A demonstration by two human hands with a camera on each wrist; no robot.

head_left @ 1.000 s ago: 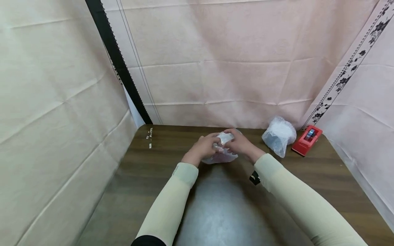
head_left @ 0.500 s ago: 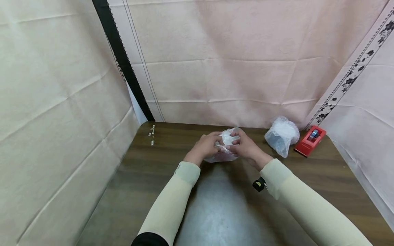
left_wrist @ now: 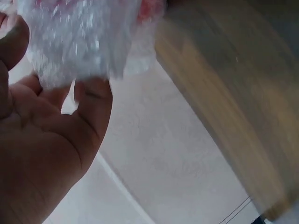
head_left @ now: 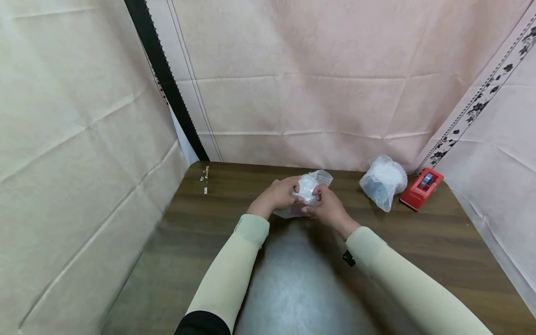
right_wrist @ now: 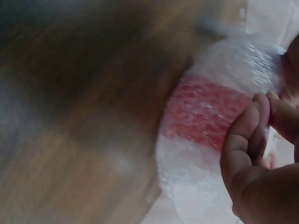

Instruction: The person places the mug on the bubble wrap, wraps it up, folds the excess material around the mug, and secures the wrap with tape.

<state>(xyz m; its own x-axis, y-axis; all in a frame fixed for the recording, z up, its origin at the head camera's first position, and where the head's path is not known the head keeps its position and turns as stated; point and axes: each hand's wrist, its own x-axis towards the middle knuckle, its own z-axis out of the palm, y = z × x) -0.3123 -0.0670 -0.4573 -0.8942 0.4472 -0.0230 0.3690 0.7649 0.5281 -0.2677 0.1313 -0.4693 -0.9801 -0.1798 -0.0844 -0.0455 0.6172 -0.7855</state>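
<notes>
Bubble wrap encloses something over the back middle of the table, held between both hands. In the right wrist view a red band shows through the clear wrap. My left hand grips the bundle's left side; its fingers and thumb curl round the crinkled plastic in the left wrist view. On the near right side, my right hand pinches the wrap with bent fingers and thumb, as the right wrist view shows. The far end of the plastic stands loose beyond the fingers. What lies inside the wrap is largely hidden.
A second bubble-wrapped bundle sits at the back right, beside a red tape dispenser. Small pale scraps lie at the table's back left. Cloth sheets hang behind and along both sides of the wooden table.
My right hand has come from the bundle's far right side down to its near right side. More of the loose far end of the bubble wrap now shows. My left hand keeps its grip.
</notes>
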